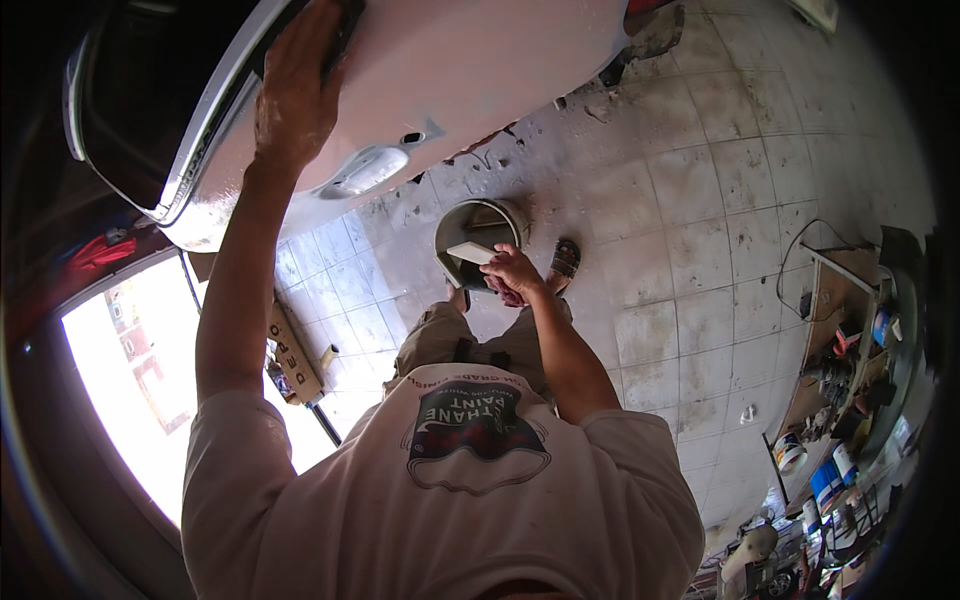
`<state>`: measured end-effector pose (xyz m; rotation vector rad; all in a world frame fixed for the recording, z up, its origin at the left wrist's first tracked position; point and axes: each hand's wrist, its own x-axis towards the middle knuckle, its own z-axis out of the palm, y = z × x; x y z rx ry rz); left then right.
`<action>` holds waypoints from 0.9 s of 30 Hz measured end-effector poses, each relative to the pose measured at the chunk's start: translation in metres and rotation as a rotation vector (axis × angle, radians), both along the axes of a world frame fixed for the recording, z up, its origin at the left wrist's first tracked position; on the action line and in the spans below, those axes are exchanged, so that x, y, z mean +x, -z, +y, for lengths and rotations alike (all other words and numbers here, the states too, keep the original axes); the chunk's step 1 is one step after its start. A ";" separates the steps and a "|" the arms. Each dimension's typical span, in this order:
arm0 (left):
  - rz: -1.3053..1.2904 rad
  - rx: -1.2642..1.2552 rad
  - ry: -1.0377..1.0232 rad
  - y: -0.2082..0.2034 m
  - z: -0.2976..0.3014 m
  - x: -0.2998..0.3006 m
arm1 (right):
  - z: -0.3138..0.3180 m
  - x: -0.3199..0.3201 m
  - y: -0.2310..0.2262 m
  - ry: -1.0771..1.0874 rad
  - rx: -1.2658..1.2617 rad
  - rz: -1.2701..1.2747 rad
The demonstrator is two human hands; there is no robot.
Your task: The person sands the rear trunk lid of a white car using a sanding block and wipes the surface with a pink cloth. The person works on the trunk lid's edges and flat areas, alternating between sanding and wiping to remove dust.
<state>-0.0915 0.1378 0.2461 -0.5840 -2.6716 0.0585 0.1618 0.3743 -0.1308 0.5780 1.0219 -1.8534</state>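
My left hand [297,95] reaches up and lies against the pale pink and white car body panel [490,65], beside the window edge. Its fingers look stretched out, though their tips run close to the picture's upper edge and a dark part beside them is unclear. Lower down, my right hand [512,272] is closed around a flat, pale rectangular block [470,252] and a crumpled dark red cloth [506,293]. Both are above a round grey bucket [518,216], which stands on the floor by my feet. An oval door handle recess [365,172] shows in the panel.
Stained tiles cover the floor [655,260]. At the right, a cluttered workbench [840,270] and several tins, including a blue one [826,484], stand close together. A cardboard box [292,350] is at the left, near a bright opening [135,370].
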 end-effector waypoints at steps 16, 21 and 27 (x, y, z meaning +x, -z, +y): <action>0.097 0.202 0.164 0.000 0.145 -0.144 | 0.196 -0.080 -0.099 0.080 0.278 0.238; 0.049 0.053 -0.147 -0.009 -0.106 0.092 | 0.301 0.029 -0.107 0.266 0.436 0.077; 0.179 0.215 -0.203 0.023 -0.063 0.083 | 0.232 -0.078 -0.234 0.435 0.514 0.583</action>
